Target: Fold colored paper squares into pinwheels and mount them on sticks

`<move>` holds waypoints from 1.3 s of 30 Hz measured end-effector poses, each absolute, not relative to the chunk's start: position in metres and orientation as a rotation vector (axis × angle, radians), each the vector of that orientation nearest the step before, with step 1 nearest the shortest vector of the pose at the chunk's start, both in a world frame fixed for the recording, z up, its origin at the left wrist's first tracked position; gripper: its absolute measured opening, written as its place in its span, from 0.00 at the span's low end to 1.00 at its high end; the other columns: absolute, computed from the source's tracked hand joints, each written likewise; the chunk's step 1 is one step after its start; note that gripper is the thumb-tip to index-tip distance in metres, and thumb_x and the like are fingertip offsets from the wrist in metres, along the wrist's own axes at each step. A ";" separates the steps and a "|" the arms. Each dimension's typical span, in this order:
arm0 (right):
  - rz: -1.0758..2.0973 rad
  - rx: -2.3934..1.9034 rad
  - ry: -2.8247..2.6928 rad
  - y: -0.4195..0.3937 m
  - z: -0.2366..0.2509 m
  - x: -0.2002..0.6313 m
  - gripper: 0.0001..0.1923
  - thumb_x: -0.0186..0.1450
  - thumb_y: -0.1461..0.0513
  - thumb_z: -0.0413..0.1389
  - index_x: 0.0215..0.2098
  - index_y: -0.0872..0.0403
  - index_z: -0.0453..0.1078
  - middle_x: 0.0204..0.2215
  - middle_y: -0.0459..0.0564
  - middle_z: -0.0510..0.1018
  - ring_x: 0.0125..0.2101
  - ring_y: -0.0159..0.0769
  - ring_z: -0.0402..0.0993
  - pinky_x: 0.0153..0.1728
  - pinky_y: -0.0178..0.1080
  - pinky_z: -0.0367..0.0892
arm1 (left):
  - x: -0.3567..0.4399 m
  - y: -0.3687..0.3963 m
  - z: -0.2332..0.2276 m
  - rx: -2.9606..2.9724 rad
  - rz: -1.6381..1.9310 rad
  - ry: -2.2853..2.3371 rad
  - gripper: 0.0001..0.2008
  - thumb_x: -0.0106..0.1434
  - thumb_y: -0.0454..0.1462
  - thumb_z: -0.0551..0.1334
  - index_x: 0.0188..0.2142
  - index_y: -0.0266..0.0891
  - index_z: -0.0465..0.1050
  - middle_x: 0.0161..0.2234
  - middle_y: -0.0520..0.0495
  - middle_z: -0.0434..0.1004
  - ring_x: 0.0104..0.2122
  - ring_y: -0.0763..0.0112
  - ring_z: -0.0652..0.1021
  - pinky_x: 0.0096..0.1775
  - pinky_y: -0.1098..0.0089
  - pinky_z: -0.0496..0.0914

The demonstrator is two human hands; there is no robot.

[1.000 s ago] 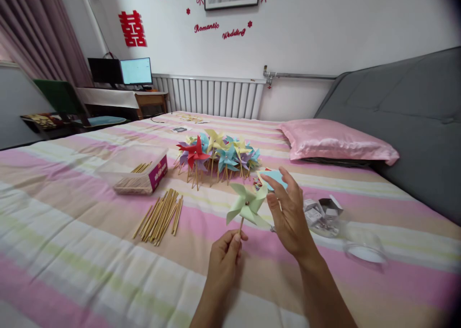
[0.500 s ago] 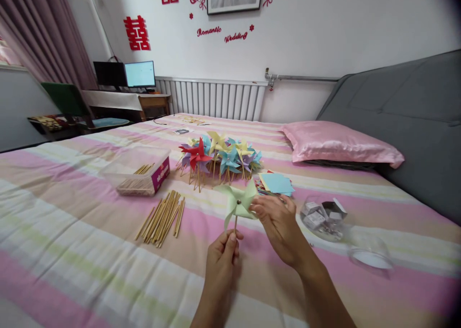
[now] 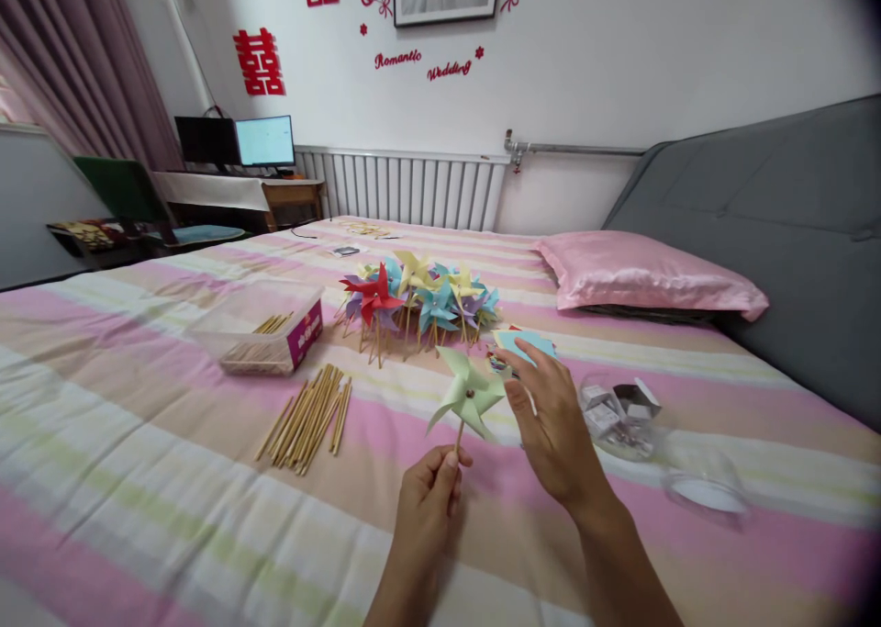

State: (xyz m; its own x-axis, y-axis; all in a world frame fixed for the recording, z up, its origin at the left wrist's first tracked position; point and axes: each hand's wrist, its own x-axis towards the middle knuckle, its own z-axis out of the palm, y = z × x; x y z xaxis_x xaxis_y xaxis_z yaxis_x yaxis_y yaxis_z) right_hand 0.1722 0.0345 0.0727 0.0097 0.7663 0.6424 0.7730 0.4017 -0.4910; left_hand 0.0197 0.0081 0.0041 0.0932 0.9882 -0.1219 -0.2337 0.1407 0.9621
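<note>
A pale green paper pinwheel [image 3: 468, 394] stands upright over the bed, its thin wooden stick pinched in my left hand [image 3: 428, 491]. A dark pin shows at the pinwheel's centre. Just right of its blades is my right hand [image 3: 547, 420], fingers apart and holding nothing. Behind that hand lies a stack of coloured paper sheets [image 3: 524, 341], partly hidden by the fingers. Farther back, a cluster of finished pinwheels [image 3: 419, 296] in red, yellow, blue and purple stands on sticks.
Loose wooden sticks [image 3: 309, 418] lie left of my hands, before a clear plastic box [image 3: 265, 338] holding more sticks. On the right are a clear tub [image 3: 621, 418] with small boxes and a clear lid [image 3: 706, 491]. A pink pillow [image 3: 647, 274] rests against the grey headboard [image 3: 757, 205].
My right hand has come off the green pinwheel's blade and opened to its right. The blades have turned, and my left hand has shifted slightly right with the stick.
</note>
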 end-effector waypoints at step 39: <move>0.170 -1.355 -1.643 0.041 0.066 0.180 0.25 0.70 0.51 0.37 0.43 0.50 0.74 0.49 0.53 0.73 0.54 0.45 0.62 0.54 0.54 0.55 | 0.018 0.005 0.013 0.926 1.099 1.005 0.19 0.54 0.51 0.63 0.30 0.35 0.73 0.18 0.56 0.56 0.18 0.81 0.57 0.22 0.77 0.49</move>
State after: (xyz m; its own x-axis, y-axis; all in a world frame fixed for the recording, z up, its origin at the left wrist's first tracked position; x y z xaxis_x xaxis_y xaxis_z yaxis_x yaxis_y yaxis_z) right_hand 0.1800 0.0407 0.0663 0.0820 0.8164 0.5717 0.6821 0.3723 -0.6294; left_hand 0.0183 0.0048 0.0128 0.1476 0.9739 -0.1723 -0.2591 0.2062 0.9436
